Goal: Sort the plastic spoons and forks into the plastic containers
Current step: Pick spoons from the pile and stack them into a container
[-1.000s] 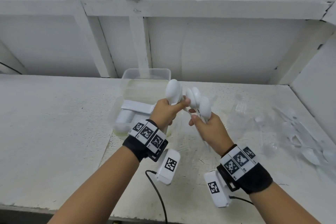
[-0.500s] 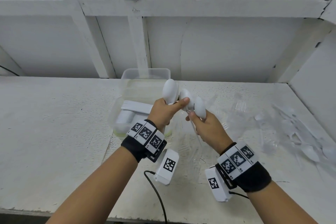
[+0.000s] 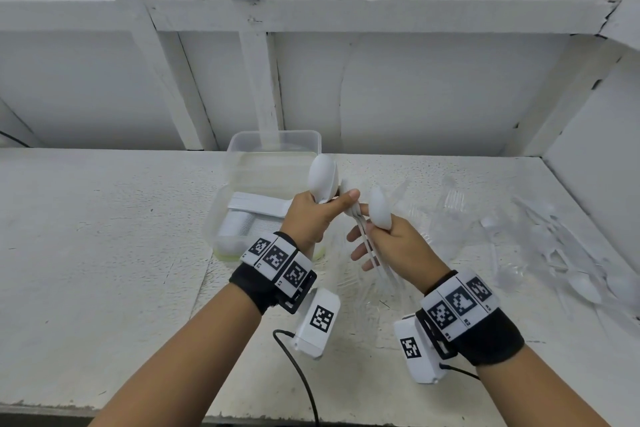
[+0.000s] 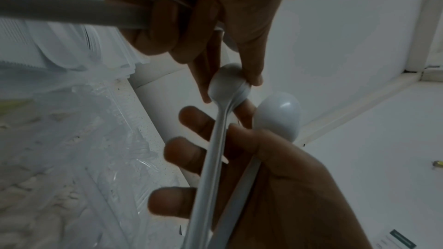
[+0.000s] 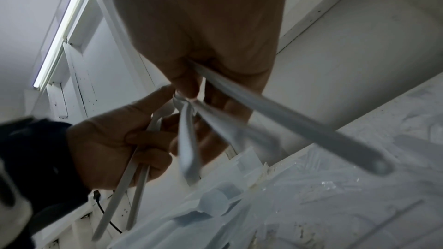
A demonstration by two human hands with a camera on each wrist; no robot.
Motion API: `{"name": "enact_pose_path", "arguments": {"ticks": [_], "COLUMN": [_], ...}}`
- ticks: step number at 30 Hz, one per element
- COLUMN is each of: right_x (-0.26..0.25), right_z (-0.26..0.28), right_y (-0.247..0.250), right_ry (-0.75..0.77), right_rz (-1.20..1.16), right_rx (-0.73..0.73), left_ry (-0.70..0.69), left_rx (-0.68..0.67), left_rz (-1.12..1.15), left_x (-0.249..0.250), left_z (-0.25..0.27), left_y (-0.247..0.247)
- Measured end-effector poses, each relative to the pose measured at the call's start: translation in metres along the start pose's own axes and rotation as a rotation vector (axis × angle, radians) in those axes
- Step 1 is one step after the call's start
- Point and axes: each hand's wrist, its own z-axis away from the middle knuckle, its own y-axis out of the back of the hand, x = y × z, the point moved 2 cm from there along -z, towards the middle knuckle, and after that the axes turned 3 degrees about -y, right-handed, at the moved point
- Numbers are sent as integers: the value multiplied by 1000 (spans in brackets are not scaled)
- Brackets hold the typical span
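My left hand (image 3: 341, 199) grips white plastic spoons (image 3: 322, 178) by their handles, bowls up. Its thumb and forefinger also pinch the bowl of another spoon (image 4: 227, 82), whose handle (image 4: 212, 158) runs down across my right palm. My right hand (image 3: 367, 236) holds a spoon (image 3: 380, 210) upright, its thumb curled on the handles and its other fingers spread loosely. Both hands hover just right of a clear container (image 3: 221, 218) that holds stacked white cutlery. A second clear container (image 3: 273, 137) stands behind it against the wall.
A loose pile of white spoons and forks (image 3: 571, 260) lies at the table's right end near the side wall. Crumpled clear plastic wrapping (image 3: 433, 215) lies between that pile and my hands. A black cable (image 3: 298, 371) trails to the front edge.
My left thumb and forefinger have taken hold of the bowl of one spoon from the right hand's bunch. The right hand's fingers have spread. Both hands stayed close together.
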Motion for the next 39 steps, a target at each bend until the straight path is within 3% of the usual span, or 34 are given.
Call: {"name": "enact_pose_path", "arguments": {"ticks": [3,7,14,19,23,32,35,39], "right_x": [0,2,-4,1,4,1,-7,-5], "right_z": [-1,-1,-5,-3,0,-5,-8,-17], "right_y": [6,16,10,5,-4,11,13,6], "right_ry": [30,65,152,182,94,129,147,131], "right_rz": [84,127,253,191,31,47,28,54], "right_rx": [5,152,102,89,27,375,371,374], "left_ry": [13,2,13,34,27,-47,14,-19], "left_rx": [-5,-7,-37,-28,-33,-46,-18,-46], "left_rz": [-3,-7,-4,52,109,-113,-34,3], "left_x": [-2,-3,1,-2,-2,0,-6,-6], "left_z": [0,-1,1,2,1,3,2,4], "left_y": [1,4,0,-3,-6,-4,-5,-10]}}
